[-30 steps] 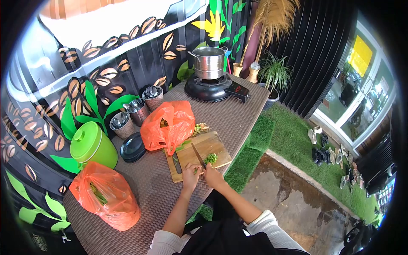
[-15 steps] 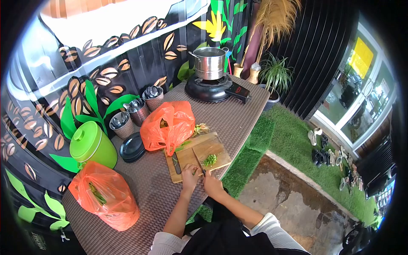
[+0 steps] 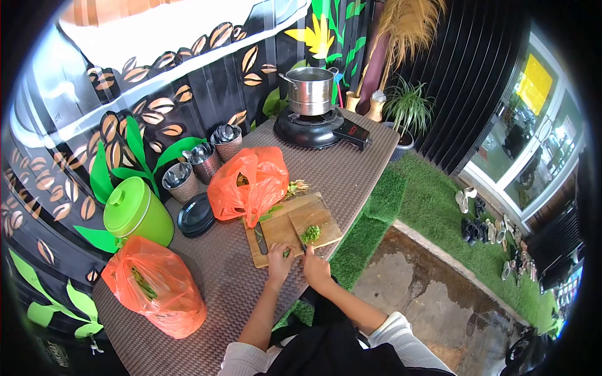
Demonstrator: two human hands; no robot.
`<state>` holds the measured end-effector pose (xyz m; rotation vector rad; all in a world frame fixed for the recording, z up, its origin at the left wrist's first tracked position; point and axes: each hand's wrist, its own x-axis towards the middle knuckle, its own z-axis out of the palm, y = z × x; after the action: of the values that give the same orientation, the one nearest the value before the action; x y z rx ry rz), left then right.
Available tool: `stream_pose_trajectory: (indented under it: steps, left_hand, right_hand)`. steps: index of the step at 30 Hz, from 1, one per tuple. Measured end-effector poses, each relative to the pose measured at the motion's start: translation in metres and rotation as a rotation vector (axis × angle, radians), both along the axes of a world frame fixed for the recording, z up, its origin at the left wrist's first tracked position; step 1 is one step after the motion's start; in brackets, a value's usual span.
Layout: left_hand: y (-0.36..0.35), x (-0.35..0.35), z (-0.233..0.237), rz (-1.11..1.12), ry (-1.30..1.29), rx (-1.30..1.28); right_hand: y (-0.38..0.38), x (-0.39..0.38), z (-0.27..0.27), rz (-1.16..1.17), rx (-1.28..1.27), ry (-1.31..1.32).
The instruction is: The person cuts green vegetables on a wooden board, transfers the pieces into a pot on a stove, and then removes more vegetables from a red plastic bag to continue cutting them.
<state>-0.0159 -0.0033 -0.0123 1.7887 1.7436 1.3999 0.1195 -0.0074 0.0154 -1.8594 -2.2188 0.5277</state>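
Observation:
On the wooden cutting board lies a small heap of chopped greens. My right hand is closed round the handle of a knife at the board's near edge, its blade pointing away from me over the wood. Just left of it, my left hand has its fingers bent over a bit of green stalk on the board. An orange plastic bag rests against the board's far left corner, with stalks and roots beside it.
A second orange bag stands at the left, near a green lidded container. Black plates and cutlery cups line the wall side. At the far end, a steel pot sits on a black stove.
My right hand and the knife have shifted slightly right, opening a small gap from my left hand. The left hand stays in nearly the same place.

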Motion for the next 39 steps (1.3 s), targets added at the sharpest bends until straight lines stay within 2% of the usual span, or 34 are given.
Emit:
stream_pose_trajectory:
  steps: [4, 6, 9, 13, 15, 19, 22, 24, 25, 27, 30, 33, 36, 37, 39]
  left_hand:
    - [0.005, 0.004, 0.008, -0.038, -0.109, -0.054]
    - [0.010, 0.006, 0.012, -0.044, 0.043, -0.023]
    - [0.015, 0.010, 0.015, -0.069, 0.114, 0.019]
    - [0.011, 0.011, 0.012, -0.085, 0.223, 0.082]
    - [0.006, 0.009, 0.011, -0.083, 0.168, 0.045]
    - [0.003, 0.005, 0.006, -0.105, 0.118, 0.041]
    - [0.013, 0.003, -0.002, -0.073, 0.057, -0.031]
    - [0.017, 0.001, -0.005, -0.091, -0.119, -0.099]
    - [0.019, 0.001, -0.005, -0.089, -0.121, -0.098]
    - [0.022, -0.001, -0.004, -0.070, -0.226, -0.095]
    - [0.023, -0.001, -0.005, -0.064, -0.148, -0.080]
    - [0.021, 0.002, -0.005, -0.063, -0.182, -0.079]
    - [0.019, 0.002, -0.003, -0.064, -0.187, -0.076]
    - [0.019, 0.003, -0.002, -0.061, -0.188, -0.074]
    - [0.018, 0.004, 0.000, -0.056, -0.134, -0.036]
  right_hand:
    - [0.012, 0.013, 0.009, 0.051, -0.002, 0.026]
    - [0.012, 0.015, 0.018, 0.068, -0.090, 0.053]
    - [0.014, 0.017, 0.022, 0.078, -0.142, 0.056]
    - [0.005, 0.013, 0.016, 0.090, -0.072, 0.065]
    - [-0.002, 0.004, 0.018, -0.003, -0.114, 0.049]
    - [0.006, 0.000, 0.008, 0.061, -0.037, -0.019]
    - [0.027, 0.009, 0.010, 0.088, -0.056, 0.128]
    - [0.017, 0.012, 0.012, 0.081, -0.035, 0.054]
    - [0.009, 0.011, 0.013, 0.083, -0.035, 0.052]
    - [-0.003, 0.007, 0.013, 0.022, -0.143, 0.072]
    - [0.008, 0.002, 0.010, 0.036, -0.057, 0.065]
    - [0.028, 0.005, 0.004, 0.101, -0.031, 0.071]
    - [0.006, 0.009, 0.011, 0.099, 0.081, 0.059]
    - [0.002, 0.008, 0.010, 0.102, 0.082, 0.058]
    - [-0.004, 0.004, 0.008, 0.045, -0.078, 0.028]
